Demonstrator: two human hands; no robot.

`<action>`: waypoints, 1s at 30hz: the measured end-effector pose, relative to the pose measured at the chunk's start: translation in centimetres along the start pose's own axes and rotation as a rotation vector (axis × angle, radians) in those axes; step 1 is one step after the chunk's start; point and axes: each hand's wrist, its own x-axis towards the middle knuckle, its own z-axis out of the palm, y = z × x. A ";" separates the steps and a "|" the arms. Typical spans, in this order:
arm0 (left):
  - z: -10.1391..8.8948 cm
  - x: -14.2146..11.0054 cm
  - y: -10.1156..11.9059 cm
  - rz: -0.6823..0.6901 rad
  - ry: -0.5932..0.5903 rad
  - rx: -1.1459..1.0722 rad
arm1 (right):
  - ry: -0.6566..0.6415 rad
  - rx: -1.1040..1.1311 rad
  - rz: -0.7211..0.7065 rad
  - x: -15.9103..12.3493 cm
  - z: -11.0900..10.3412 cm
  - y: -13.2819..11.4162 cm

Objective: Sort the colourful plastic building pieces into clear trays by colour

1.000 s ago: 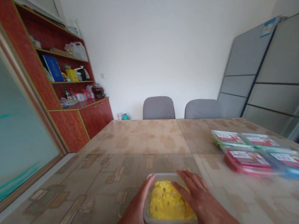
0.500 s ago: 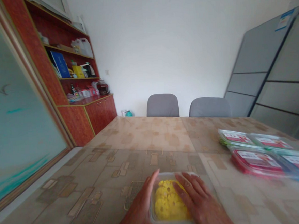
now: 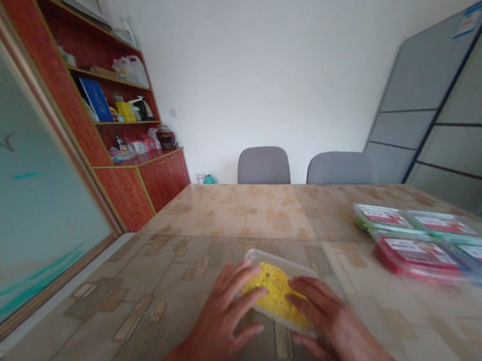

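A clear plastic box (image 3: 275, 286) filled with yellow flower-shaped pieces is tilted up off the patterned table (image 3: 227, 225), its far edge raised. My left hand (image 3: 226, 319) grips its left side, fingers curled over the lid. On the right side sits my right hand (image 3: 329, 323), with its fingers lying across the lid and its thumb under the near edge. Both hands hold the box near the table's front edge.
Several flat packs (image 3: 418, 239) with red, green and blue rims lie at the table's right. Two grey chairs (image 3: 262, 166) stand at the far side. A red wooden shelf cabinet (image 3: 117, 128) is at left, grey panels (image 3: 437, 95) at right.
The box was lying flat under both hands; now it is tipped up and turned, with my left hand moved from its side onto the lid. The view has shifted slightly.
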 end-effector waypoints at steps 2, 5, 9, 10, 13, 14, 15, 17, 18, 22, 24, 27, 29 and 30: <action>-0.1 0.4 1.0 0.110 -0.006 -0.004 | 0.052 0.006 -0.053 0.1 0.6 -0.5; 0.1 0.8 1.9 0.138 0.074 -0.021 | 0.124 0.031 -0.135 0.4 0.8 -1.1; 0.5 0.5 1.8 0.148 0.113 0.002 | 0.179 0.116 -0.187 0.7 -0.1 -1.4; 0.5 0.4 1.6 0.148 0.119 0.000 | 0.180 0.141 -0.185 0.8 -0.3 -1.2; 0.6 0.3 1.4 0.161 0.133 -0.023 | 0.177 0.209 -0.189 0.6 -0.4 -0.6; 0.6 0.3 1.4 0.163 0.142 -0.030 | 0.175 0.228 -0.198 0.5 -0.3 -0.4; 0.5 0.4 1.4 0.164 0.147 -0.033 | 0.177 0.242 -0.208 0.4 -0.2 -0.2; 0.6 0.4 1.4 0.163 0.147 -0.037 | 0.180 0.254 -0.225 0.3 0.0 -0.1; 0.7 0.5 1.3 0.162 0.147 -0.040 | 0.177 0.253 -0.233 0.3 0.0 -0.1; 0.7 0.6 1.0 0.159 0.149 -0.090 | 0.164 0.227 -0.243 0.4 -0.1 -0.5; 0.5 0.8 1.1 0.173 0.149 -0.111 | 0.163 0.218 -0.236 0.4 -0.1 -0.6; 0.1 1.2 1.7 0.204 0.123 -0.093 | 0.168 0.201 -0.226 0.4 0.1 -0.8; 0.2 1.5 2.2 0.234 0.048 -0.069 | 0.182 0.192 -0.229 0.4 0.4 -0.8; 0.3 1.7 2.4 0.255 0.011 -0.060 | 0.192 0.191 -0.227 0.4 0.5 -0.8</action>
